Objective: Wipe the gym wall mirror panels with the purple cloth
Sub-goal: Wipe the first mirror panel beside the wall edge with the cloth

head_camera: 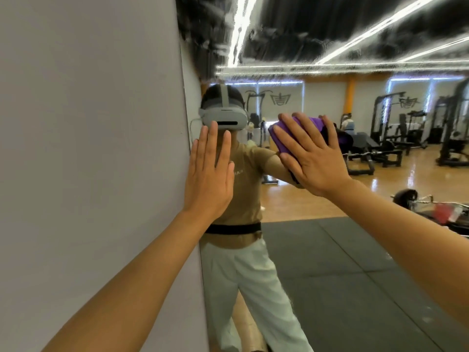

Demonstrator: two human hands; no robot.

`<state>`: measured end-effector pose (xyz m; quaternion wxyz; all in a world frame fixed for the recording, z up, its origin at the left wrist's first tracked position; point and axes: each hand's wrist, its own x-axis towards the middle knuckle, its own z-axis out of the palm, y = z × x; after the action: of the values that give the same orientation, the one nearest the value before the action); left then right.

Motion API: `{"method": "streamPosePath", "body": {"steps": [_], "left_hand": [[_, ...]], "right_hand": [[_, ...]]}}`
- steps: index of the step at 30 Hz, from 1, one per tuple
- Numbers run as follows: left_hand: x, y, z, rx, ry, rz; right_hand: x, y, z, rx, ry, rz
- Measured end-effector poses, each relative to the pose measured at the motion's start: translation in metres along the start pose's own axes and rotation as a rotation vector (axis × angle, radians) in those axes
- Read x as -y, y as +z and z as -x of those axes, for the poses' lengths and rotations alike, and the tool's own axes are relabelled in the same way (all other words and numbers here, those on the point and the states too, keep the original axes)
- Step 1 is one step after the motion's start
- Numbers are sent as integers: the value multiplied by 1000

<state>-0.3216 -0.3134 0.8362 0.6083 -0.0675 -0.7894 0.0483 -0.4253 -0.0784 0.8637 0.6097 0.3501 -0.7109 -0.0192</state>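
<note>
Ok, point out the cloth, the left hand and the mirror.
cloth (284, 141): head view, purple fold between the fingers.
left hand (208, 181): head view, back of the hand.
mirror (330, 262): head view, bare glass reflecting the mat.

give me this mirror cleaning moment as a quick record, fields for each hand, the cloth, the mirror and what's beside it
left hand: flat, fingers straight, near the mirror's left edge
right hand: spread fingers pressing the cloth to the glass
folded purple cloth: under the right hand, against the mirror
large gym wall mirror: streaky smears across its top, reflects person and gym machines
plain grey wall: left of the mirror
</note>
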Motion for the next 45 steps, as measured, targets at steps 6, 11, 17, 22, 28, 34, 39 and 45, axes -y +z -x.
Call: {"method": "streamPosePath", "body": {"steps": [6, 11, 17, 22, 28, 34, 39, 45], "left_hand": [[-10, 6, 12, 59, 21, -3], [-19, 9, 20, 68, 7, -35], [-21, 13, 20, 85, -8, -70], [-30, 17, 19, 65, -71, -124], [-75, 29, 11, 0, -339, -99], [-97, 39, -1, -80, -464, -43], [-104, 48, 1, -50, -450, -108], [-107, 52, 2, 21, -476, -133]], "right_hand": [[40, 22, 56, -48, 113, -22], [80, 48, 199, 101, -140, 50], [63, 48, 213, 181, -268, 74], [21, 35, 136, 25, -123, -19], [-38, 8, 44, -47, 37, -39], [-9, 31, 115, -66, 46, -79], [11, 57, 245, 77, -216, 14], [-11, 60, 264, 126, -387, 79]]}}
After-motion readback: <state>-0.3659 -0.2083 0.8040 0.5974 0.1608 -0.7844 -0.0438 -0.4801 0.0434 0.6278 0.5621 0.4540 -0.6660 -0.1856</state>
